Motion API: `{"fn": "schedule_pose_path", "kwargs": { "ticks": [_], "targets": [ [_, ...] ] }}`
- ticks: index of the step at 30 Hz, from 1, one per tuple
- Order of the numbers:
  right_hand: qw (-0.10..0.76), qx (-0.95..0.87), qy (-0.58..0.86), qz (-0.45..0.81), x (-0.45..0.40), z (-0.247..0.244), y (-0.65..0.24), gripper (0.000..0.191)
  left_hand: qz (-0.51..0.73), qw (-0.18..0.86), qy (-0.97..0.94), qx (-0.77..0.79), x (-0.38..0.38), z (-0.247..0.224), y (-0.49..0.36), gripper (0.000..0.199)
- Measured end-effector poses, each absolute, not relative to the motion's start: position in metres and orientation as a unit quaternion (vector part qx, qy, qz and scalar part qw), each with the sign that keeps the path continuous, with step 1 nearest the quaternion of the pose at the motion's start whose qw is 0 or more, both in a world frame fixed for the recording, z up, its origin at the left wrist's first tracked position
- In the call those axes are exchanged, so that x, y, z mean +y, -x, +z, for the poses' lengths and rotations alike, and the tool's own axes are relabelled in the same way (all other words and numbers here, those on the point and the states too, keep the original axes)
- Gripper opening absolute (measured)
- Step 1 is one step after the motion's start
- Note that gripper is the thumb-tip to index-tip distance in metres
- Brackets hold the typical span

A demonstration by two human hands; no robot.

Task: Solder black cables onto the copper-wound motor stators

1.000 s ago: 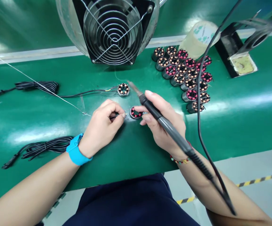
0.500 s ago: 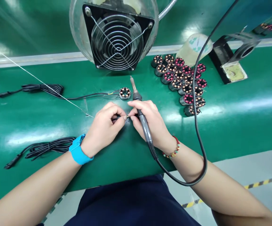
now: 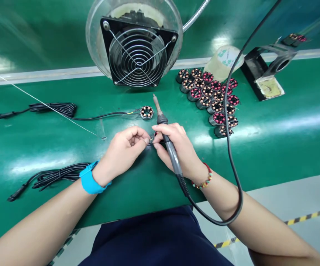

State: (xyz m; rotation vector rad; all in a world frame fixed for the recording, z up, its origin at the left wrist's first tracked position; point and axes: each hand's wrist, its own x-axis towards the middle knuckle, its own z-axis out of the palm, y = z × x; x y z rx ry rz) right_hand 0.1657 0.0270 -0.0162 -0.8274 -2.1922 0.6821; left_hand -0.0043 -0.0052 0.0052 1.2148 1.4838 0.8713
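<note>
My right hand (image 3: pixel 178 146) is closed round a soldering iron (image 3: pixel 172 151), whose tip points away from me. Its thumb and fingertips also pinch at a small wound coil part (image 3: pixel 155 136), mostly hidden behind the fingers. Fingers curled, my left hand (image 3: pixel 128 149) pinches a thin wire end (image 3: pixel 150 139) right beside that part. Just beyond the hands lies a copper-wound motor stator (image 3: pixel 147 112), joined by thin leads to a bundled black cable (image 3: pixel 53 108). A second black cable (image 3: pixel 57 173) lies coiled by my left wrist.
A fan with a wire guard (image 3: pixel 139 55) stands at the back. Rows of stators (image 3: pixel 204 101) sit to the right, near a tape roll (image 3: pixel 223 62) and an iron stand (image 3: pixel 259 74). Solder wire (image 3: pixel 43 99) crosses the left; the iron's cord (image 3: pixel 227 122) loops over my right forearm.
The black cable end seen at my left fingertips no longer shows there. A coil part now shows at my right fingertips. My right hand still holds the iron; the view has shifted slightly.
</note>
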Motion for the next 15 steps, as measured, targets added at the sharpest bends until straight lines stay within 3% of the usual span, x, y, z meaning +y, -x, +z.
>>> {"fn": "schedule_pose_path", "kwargs": {
  "ticks": [15],
  "targets": [
    [0.355,-0.791,0.332,0.371,0.0259,-0.0170,-0.1661,0.040,0.353,0.351,-0.647,0.578,-0.0133,0.0035,0.0088,0.009]
  ]
}}
